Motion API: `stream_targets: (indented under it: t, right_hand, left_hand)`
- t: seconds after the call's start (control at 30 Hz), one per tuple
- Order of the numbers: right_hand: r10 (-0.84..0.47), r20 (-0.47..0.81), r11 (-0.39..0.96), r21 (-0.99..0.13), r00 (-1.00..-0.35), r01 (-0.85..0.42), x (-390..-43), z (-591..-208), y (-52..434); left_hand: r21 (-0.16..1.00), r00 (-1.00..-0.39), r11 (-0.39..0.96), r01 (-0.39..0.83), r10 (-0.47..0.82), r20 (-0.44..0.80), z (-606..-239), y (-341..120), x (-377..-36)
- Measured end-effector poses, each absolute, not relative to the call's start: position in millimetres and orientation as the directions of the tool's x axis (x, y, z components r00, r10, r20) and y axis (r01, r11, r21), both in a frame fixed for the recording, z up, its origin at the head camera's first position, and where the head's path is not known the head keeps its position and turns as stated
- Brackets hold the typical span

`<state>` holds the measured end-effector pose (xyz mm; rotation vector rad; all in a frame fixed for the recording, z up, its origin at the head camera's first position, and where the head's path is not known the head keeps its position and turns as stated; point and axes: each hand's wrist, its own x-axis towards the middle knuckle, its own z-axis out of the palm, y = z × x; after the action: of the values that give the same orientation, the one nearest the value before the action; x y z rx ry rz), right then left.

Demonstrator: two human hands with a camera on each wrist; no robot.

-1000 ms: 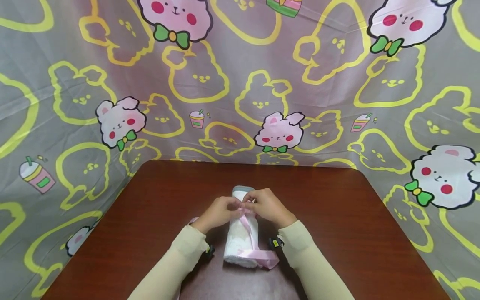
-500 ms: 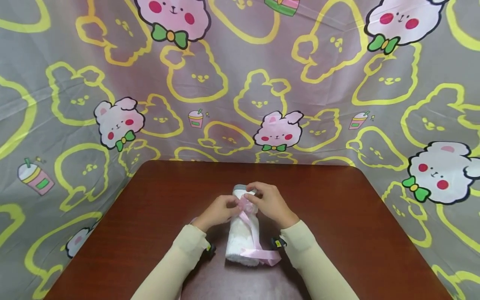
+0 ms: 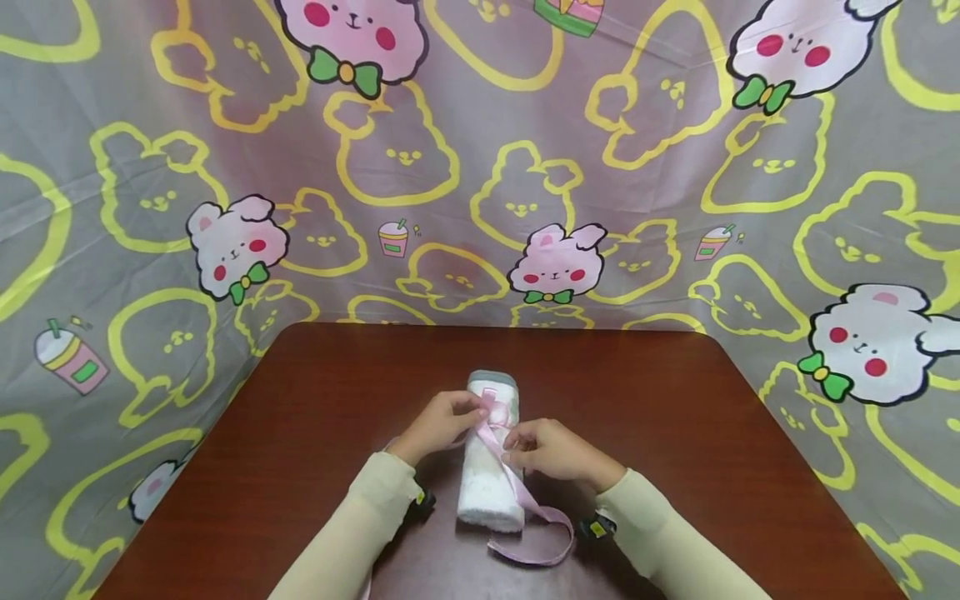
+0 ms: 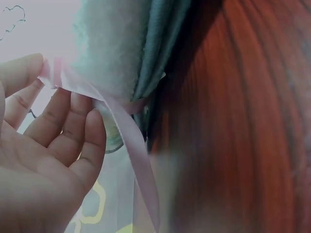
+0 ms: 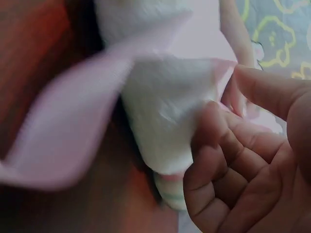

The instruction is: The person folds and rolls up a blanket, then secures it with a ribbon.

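Note:
A rolled white fluffy towel (image 3: 487, 492) with a grey-green edge lies lengthwise on the table. Round its upper part runs a pink ribbon (image 3: 491, 442), and one tail curls on the table at the near right. My left hand (image 3: 442, 427) pinches the ribbon between thumb and forefinger, plainest in the left wrist view (image 4: 53, 141). Beside the towel's right side is my right hand (image 3: 558, 452). Its thumb and forefinger stand apart at the ribbon's edge in the right wrist view (image 5: 248, 150), the other fingers loosely bent. How the ribbon crosses under the left fingertips is hidden.
The brown wooden table (image 3: 337, 375) extends around the towel on every side. Behind it and along both sides hangs a grey curtain (image 3: 450, 125) with cartoon rabbits. Another ribbon length passes beneath the left forearm, out of full sight.
My right hand has come down from the ribbon's crossing to the towel's right side. The ribbon tail has shifted off the towel's near end into a loop. My left hand stays near its place.

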<state>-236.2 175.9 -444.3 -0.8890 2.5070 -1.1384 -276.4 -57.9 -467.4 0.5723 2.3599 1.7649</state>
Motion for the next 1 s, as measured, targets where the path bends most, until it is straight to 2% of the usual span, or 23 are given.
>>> stream_targets:
  t: [0.23,0.37,0.53,0.63,0.73,0.87,0.93,1.0]
  right_hand:
    - [-0.643,-0.015,0.556,-0.696,-0.765,-0.454,-228.0,-444.4,170.6]
    - [-0.629,-0.017,0.566,-0.695,-0.777,-0.443,-221.5,-444.8,171.2]
    - [-0.548,-0.118,0.499,-0.840,-0.828,-0.211,-212.2,-446.6,169.2]
    - [-0.515,-0.201,0.494,-0.864,-0.833,-0.097,-209.2,-449.7,168.4]
    - [-0.572,-0.214,0.483,-0.868,-0.792,-0.115,-209.0,-452.8,167.9]
    - [-0.690,-0.178,0.376,-0.917,-0.702,-0.137,-209.1,-456.4,169.2]
    - [-0.712,-0.169,0.343,-0.931,-0.682,-0.128,-208.5,-457.2,170.2]
    - [-0.706,-0.150,0.344,-0.927,-0.692,-0.149,-207.5,-456.4,171.8]
  left_hand:
    - [0.951,-0.920,0.234,0.202,0.379,0.102,-467.3,-58.3,-278.2]
    - [0.951,-0.923,0.240,0.195,0.372,0.095,-469.5,-58.5,-279.1]
    - [0.947,-0.924,0.249,0.201,0.370,0.098,-471.9,-59.6,-279.2]
    - [0.946,-0.924,0.254,0.203,0.368,0.099,-472.4,-60.0,-279.2]
    - [0.945,-0.924,0.254,0.207,0.368,0.103,-473.7,-61.3,-279.7]
    - [0.937,-0.916,0.259,0.234,0.381,0.123,-475.2,-61.6,-280.7]
    - [0.933,-0.912,0.259,0.248,0.387,0.135,-475.1,-61.2,-281.3]
    - [0.932,-0.911,0.262,0.251,0.388,0.137,-474.7,-60.1,-281.9]
